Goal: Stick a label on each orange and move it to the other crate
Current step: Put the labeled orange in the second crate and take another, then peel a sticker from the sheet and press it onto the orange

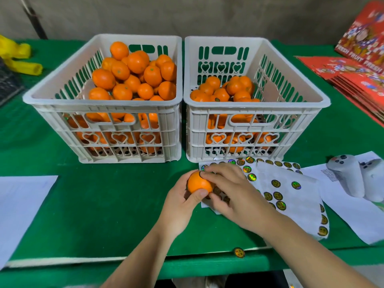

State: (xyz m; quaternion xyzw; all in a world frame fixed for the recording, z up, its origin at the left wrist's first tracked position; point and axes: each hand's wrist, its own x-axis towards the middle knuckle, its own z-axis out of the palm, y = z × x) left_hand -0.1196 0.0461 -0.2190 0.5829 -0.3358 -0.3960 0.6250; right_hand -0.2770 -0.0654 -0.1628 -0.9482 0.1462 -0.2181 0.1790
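Nearest, a loose round gold sticker (239, 252) lies at the near edge of the green felt worktop (104, 204). Just beyond, the left hand (182, 206) grips a small round orange (199, 182) while the right hand (230, 190) pinches a dark round label (200, 173) against its top, over white label sheets (276, 183). Farther off stand two white slotted plastic crates, the left crate (104, 100) heaped with oranges, the right crate (255, 104) part full. A grey wall (187, 15) closes the room; red boxes (361, 46) are cut off at right.

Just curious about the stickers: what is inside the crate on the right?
The right crate holds a low pile of oranges; one shows a round label. Whether the others are labelled, and the crate's bottom, stay hidden.
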